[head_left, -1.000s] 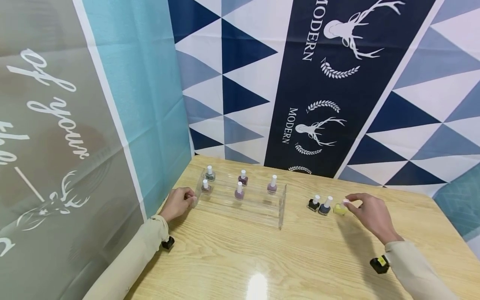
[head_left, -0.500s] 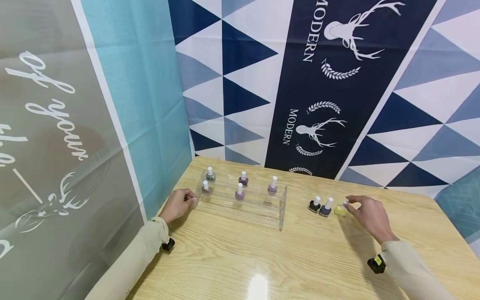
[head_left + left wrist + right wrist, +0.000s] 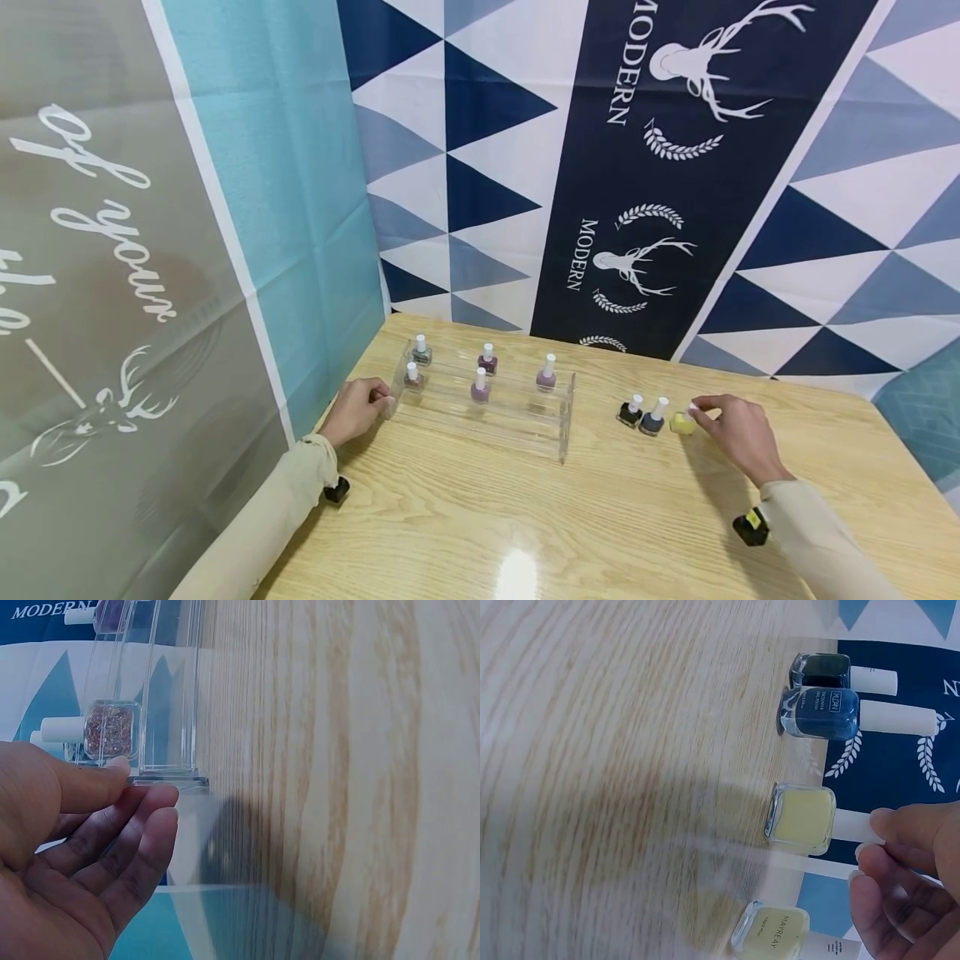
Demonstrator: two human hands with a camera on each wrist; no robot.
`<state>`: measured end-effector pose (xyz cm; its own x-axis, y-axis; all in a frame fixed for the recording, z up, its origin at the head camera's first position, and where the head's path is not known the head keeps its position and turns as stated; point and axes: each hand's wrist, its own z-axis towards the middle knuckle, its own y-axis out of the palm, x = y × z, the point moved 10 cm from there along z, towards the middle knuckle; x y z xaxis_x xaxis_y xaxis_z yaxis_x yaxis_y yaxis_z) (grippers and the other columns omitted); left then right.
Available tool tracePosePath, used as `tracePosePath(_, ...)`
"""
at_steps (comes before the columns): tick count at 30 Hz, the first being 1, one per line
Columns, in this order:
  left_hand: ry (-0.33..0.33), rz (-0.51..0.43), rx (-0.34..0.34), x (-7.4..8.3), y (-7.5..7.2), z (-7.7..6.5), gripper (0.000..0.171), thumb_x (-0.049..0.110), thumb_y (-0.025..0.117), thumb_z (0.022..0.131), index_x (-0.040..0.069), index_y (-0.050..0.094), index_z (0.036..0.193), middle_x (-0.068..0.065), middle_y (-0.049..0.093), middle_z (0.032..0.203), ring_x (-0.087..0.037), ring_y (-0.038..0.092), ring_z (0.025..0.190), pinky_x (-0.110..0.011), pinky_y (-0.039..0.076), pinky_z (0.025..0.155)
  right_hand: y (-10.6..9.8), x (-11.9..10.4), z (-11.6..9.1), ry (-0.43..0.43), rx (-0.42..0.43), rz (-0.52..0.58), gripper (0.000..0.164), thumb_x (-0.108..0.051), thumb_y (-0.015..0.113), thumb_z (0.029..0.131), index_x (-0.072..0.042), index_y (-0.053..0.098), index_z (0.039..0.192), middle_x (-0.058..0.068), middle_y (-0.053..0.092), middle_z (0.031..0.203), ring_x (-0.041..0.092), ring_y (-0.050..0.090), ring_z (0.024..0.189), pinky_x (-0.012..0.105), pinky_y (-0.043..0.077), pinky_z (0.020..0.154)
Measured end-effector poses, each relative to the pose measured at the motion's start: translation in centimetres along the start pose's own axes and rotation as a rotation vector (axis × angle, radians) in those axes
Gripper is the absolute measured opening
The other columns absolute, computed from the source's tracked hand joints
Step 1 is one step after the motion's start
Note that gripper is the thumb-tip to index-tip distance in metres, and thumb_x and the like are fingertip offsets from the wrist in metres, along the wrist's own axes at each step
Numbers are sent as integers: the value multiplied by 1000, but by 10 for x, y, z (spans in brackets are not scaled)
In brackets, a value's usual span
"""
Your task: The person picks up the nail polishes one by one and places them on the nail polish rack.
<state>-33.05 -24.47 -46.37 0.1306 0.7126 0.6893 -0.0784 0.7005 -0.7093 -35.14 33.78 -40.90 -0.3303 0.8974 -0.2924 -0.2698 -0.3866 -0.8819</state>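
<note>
My left hand (image 3: 358, 410) pinches the left end panel of a clear acrylic display rack (image 3: 517, 421) between thumb and fingers. The left wrist view shows the thumb beside a glitter nail polish bottle (image 3: 111, 731) on the rack. At the right, my right hand (image 3: 738, 433) pinches the white cap of a yellow nail polish bottle (image 3: 804, 819), which is upright. A second pale yellow nail polish bottle (image 3: 772, 930) stands close by in the right wrist view; my hand hides it from the head camera. Left of them are a blue nail polish bottle (image 3: 652, 418) and a black one (image 3: 630, 411).
On the rack's tiers stand a grey-green bottle (image 3: 422, 353), a dark purple bottle (image 3: 487, 362), a lilac bottle (image 3: 480, 388) and a mauve bottle (image 3: 546, 377). Printed fabric (image 3: 487, 167) hangs behind the wooden table (image 3: 450, 517), and a grey and teal cloth (image 3: 315, 208) hangs along the left.
</note>
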Motion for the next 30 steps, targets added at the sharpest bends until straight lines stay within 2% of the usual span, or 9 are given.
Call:
tracePosePath(6, 9, 2, 2, 0, 0, 1, 4, 8, 72, 97, 5, 75, 96, -1, 68, 82, -14, 59, 74, -35, 50, 69, 0, 0, 0, 10, -5, 16, 19, -10, 78, 91, 5, 77, 102, 18, 76, 93, 20, 66, 64, 41, 48, 59)
tracePosePath(12, 23, 3, 2, 0, 0, 1, 4, 9, 73, 97, 6, 75, 96, 0, 67, 81, -15, 58, 73, -36, 49, 69, -1, 1, 0, 8, 2, 16, 17, -10, 78, 91, 5, 77, 100, 18, 76, 92, 25, 69, 67, 43, 50, 60)
tracePosePath(30, 16, 12, 4, -1, 1, 2, 4, 8, 73, 96, 6, 75, 93, 0, 67, 80, -15, 58, 72, -35, 49, 66, -9, -3, -5, -8, -11, 3, 15, -9, 77, 91, 5, 77, 97, 19, 76, 91, 17, 64, 62, 35, 46, 56)
